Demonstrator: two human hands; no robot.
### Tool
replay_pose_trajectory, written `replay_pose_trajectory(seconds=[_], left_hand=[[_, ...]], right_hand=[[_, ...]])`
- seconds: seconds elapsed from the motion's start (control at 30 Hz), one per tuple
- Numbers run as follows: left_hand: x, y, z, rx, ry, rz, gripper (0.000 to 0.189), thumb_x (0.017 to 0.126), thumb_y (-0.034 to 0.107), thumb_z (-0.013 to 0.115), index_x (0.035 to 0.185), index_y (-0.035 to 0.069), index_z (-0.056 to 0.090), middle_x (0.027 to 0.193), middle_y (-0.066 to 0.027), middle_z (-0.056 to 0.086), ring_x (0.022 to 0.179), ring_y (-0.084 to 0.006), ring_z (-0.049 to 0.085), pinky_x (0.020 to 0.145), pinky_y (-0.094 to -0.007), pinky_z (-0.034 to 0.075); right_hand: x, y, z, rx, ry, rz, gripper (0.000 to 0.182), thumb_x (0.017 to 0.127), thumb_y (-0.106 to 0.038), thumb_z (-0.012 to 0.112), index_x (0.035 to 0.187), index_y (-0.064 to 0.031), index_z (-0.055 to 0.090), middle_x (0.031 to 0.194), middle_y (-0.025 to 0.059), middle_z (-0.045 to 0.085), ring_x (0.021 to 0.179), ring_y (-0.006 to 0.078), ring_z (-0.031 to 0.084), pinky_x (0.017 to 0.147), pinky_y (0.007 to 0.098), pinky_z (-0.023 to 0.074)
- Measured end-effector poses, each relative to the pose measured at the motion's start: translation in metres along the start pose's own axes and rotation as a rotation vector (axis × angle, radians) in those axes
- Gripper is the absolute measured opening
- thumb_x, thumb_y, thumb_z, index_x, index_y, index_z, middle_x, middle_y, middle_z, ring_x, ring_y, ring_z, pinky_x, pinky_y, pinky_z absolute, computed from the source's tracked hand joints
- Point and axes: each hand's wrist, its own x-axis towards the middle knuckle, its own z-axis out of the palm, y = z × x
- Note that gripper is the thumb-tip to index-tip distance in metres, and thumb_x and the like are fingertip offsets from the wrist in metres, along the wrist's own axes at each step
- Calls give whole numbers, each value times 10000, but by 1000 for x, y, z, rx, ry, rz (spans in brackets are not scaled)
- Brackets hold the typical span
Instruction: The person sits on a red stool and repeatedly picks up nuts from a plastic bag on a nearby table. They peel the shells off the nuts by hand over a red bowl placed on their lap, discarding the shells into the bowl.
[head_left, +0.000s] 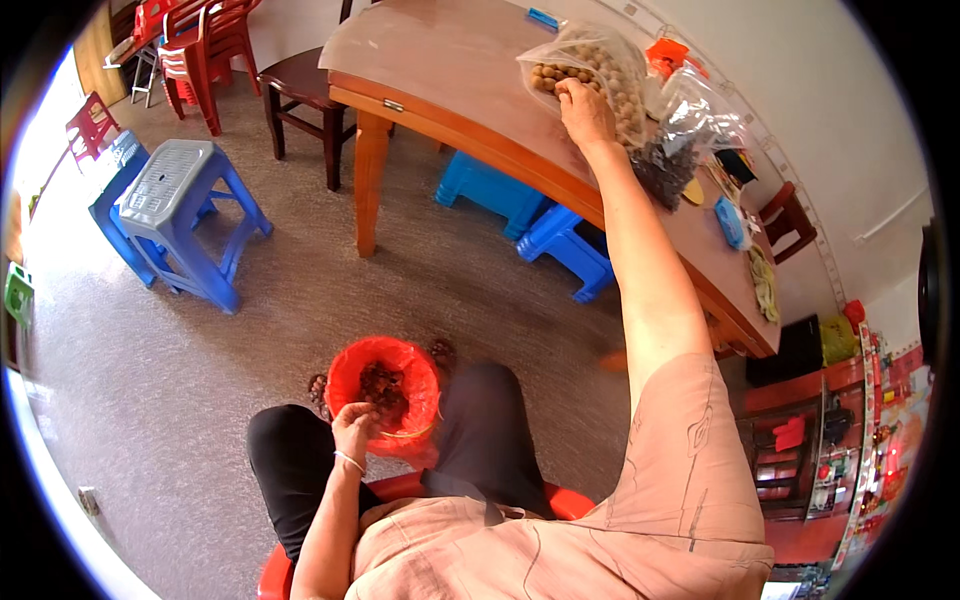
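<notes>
My right hand (586, 112) reaches to the mouth of a clear plastic bag (626, 82) on the table. Round light-brown fruits (562, 77), perhaps dried longans, fill this bag. The fingers are curled at the fruits; whether they grip one is hidden. My left hand (355, 429), with a pale bangle at the wrist, hovers at the near left rim of a red-lined bucket (345, 375) between my knees. Its fingertips are pinched together, and I cannot tell if anything is between them. Dark brown scraps (382, 386) lie inside the bucket. Beside the fruit bag sits another clear bag with dark contents (666, 171).
The wooden table (465, 67) crosses the upper right. Blue plastic stools (570, 247) stand beneath it; a grey-topped stool (169, 180) is at the left. A dark wooden chair (300, 79) and stacked red chairs (199, 60) stand farther back. A blue packet (729, 223) lies on the table.
</notes>
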Motion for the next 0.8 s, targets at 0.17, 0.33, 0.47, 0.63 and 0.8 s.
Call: replay_pose_trajectory(seconds=[0.17,0.33,0.47,0.63,0.8], left_hand=[[4,-10,-9,-10,-26,-38,146,791,-34,505,885,40,589,736,-70,626,573,-145,592,514,-257,503],[-1,-6,-4,82,3,-7,121,786,10,563,895,35,610,723,-36,610,567,-104,549,505,-231,460],[2,-12,-3,46,-42,-41,106,788,38,579,889,43,611,733,-24,616,591,-102,563,516,-232,466],[-1,-5,-1,-33,-75,179,114,814,43,564,927,40,582,761,-38,617,612,-115,583,546,-232,476],[-18,12,12,43,-126,386,169,845,45,563,1014,32,558,795,-33,609,636,-103,578,580,-216,478]], right_hand=[[30,-28,35,-120,-61,7,259,885,-238,437,1085,-184,593,1069,114,607,954,315,580,796,427,462],[40,-16,49,-219,-140,63,212,884,-234,434,995,-148,593,1059,112,601,931,327,582,781,454,452],[23,-28,28,-128,141,60,218,861,-281,485,874,-81,572,947,121,621,856,322,593,697,449,455],[-52,-85,-22,634,292,282,337,841,-356,521,833,-22,568,766,131,621,730,245,603,633,358,474],[-238,-174,-7,1255,-653,451,120,801,-135,596,742,-32,582,686,47,629,519,111,552,486,235,446]])
